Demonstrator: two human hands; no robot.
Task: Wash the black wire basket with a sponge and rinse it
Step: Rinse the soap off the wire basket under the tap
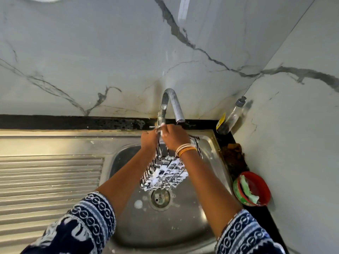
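The black wire basket [165, 173] hangs tilted over the steel sink [211, 143], its lower part thick with white foam. My left hand [149, 142] grips the basket's upper wires. My right hand [175, 138], foamy at the fingertips and with bangles on the wrist, reaches over the basket, and its fingers close on the small tap lever [153, 127] at the foot of the curved tap [172, 105]. No water shows at the spout. A green sponge [248, 189] lies in a red bowl [264, 187] to the right of the sink.
A ribbed steel draining board [49, 180] lies left of the basin. The drain [159, 197] sits under the basket with foam spots around it. A clear soap bottle [230, 118] leans in the back right corner. Marble walls close in behind and to the right.
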